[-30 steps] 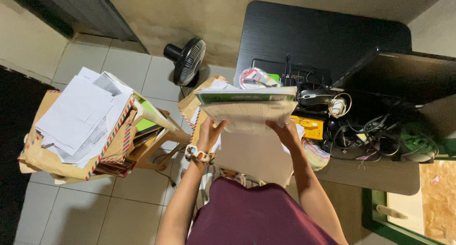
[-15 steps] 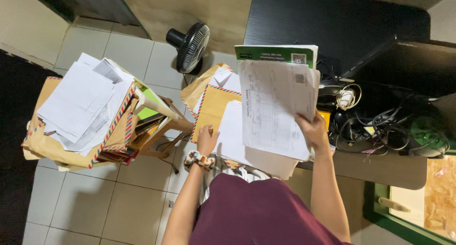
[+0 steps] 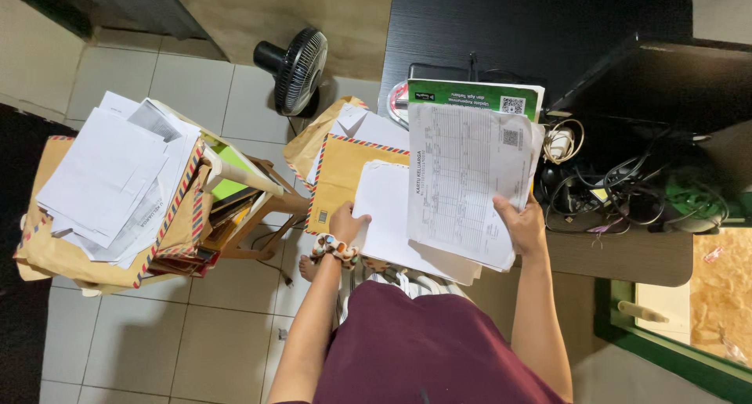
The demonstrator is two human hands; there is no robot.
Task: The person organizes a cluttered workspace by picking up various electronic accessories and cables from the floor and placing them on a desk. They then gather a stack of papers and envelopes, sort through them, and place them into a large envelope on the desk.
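Observation:
My right hand (image 3: 523, 225) grips a bundle of printed sheets (image 3: 466, 181), a ruled form on top and a green-headed sheet (image 3: 470, 95) behind it, held up in front of me. My left hand (image 3: 345, 222), with a beaded bracelet at the wrist, holds the edge of a blank white sheet (image 3: 385, 208) lying over a brown envelope with a red-and-blue striped border (image 3: 345, 169). More envelopes and papers lie beneath on my lap.
A wooden stool at the left bears a tall heap of papers and envelopes (image 3: 110, 192). A black floor fan (image 3: 299, 59) stands on the tiles. A dark desk (image 3: 533, 28) at the right carries tangled cables (image 3: 627, 189) and a dark laptop (image 3: 666, 83).
The envelope first held flat in both hands has been lowered. My right hand has pulled the printed sheets out and raised them; my left hand moved down onto the white sheet.

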